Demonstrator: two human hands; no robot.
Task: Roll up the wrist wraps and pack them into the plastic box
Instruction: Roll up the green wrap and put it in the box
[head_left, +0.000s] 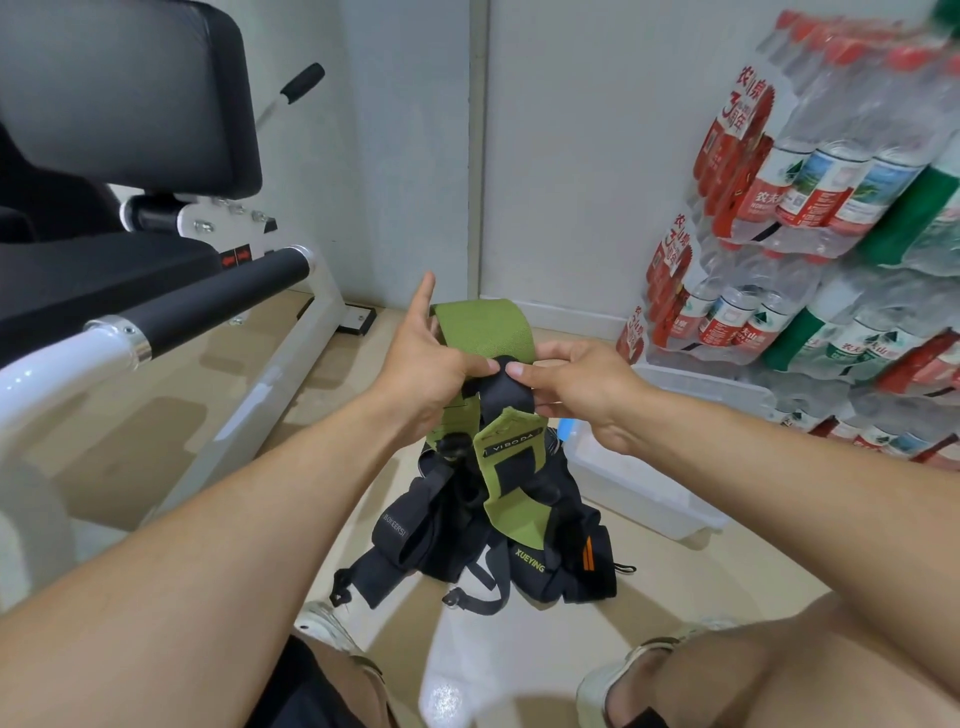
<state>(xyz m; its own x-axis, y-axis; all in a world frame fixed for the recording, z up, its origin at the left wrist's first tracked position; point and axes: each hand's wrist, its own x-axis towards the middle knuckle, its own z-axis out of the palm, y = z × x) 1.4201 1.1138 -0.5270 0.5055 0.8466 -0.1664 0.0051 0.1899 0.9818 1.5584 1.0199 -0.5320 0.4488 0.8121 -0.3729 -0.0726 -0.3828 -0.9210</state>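
One view only, worn on the head, looking forward and steeply down over both forearms. It sits close: the knees and shoes fill the bottom edge, and the floor (218, 431) lies right under it. The wide lens bends the edges. Take the pile of wraps (493, 540) on the floor as the mark, dead centre and near. Left of the pile and beyond it, the gym machine (171, 291); right of it, stacked bottles (810, 208); behind it, the wall corner (478, 156).
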